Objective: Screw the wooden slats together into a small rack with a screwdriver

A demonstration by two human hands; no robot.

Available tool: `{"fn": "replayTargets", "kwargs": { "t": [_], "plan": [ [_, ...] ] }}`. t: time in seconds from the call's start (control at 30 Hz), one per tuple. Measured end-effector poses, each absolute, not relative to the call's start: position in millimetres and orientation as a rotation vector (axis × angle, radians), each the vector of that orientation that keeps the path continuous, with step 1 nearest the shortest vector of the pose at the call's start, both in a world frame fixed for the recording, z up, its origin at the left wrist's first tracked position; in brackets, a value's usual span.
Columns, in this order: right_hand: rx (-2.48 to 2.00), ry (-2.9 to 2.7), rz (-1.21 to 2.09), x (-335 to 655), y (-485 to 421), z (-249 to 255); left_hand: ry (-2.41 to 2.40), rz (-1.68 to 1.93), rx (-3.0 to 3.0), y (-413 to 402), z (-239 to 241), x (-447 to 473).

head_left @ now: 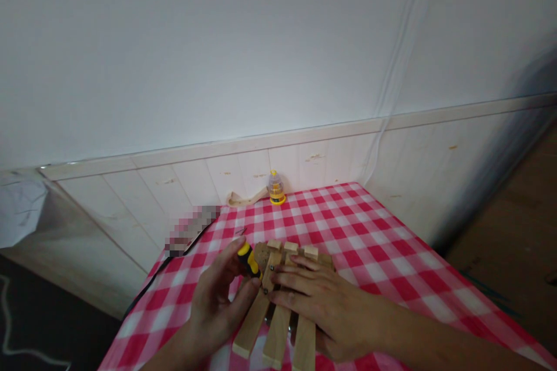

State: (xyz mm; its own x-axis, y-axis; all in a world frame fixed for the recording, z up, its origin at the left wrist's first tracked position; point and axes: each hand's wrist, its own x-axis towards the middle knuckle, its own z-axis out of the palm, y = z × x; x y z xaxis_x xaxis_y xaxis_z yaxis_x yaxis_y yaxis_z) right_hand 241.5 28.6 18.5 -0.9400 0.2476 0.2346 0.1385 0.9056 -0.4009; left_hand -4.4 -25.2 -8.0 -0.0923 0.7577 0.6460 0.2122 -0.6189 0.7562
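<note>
My left hand [221,290] is closed around a small yellow-and-black screwdriver [249,258], thumb and fingertips on its handle. The screwdriver tilts down toward a dark screw [265,291] on the leftmost wooden slat [251,324]; whether its tip touches the screw is hard to see. Another screw [272,268] sits farther up that slat. Over the middle slat [277,336] and right slat [305,339] lies my right hand [317,295], fingers stretched out flat, partly hiding the wooden assembly. Shiny metal bits show between the slats. Small wooden blocks [291,247] stand at the far end.
A red-and-white checked cloth [369,255] covers the table. Against the wall stand a clear-and-yellow container [276,188] and a curved wooden piece [246,199]. A pixelated flat object [194,231] with a black cord [148,287] lies at the left edge.
</note>
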Motion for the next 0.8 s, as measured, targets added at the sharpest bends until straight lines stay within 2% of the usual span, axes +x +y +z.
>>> {"fn": "replayTargets", "kwargs": {
  "t": [0.27, 0.8],
  "plan": [
    [-0.281, -2.763, 0.553, 240.6, 27.7, 18.4, 1.047, 1.765, 1.709, -24.7, -19.0, -6.8],
    [-0.287, -2.78, 0.555, 241.3, 27.5, 19.6, 1.034, 1.778, 1.79, -24.4, -11.0, -3.0]
  ]
}}
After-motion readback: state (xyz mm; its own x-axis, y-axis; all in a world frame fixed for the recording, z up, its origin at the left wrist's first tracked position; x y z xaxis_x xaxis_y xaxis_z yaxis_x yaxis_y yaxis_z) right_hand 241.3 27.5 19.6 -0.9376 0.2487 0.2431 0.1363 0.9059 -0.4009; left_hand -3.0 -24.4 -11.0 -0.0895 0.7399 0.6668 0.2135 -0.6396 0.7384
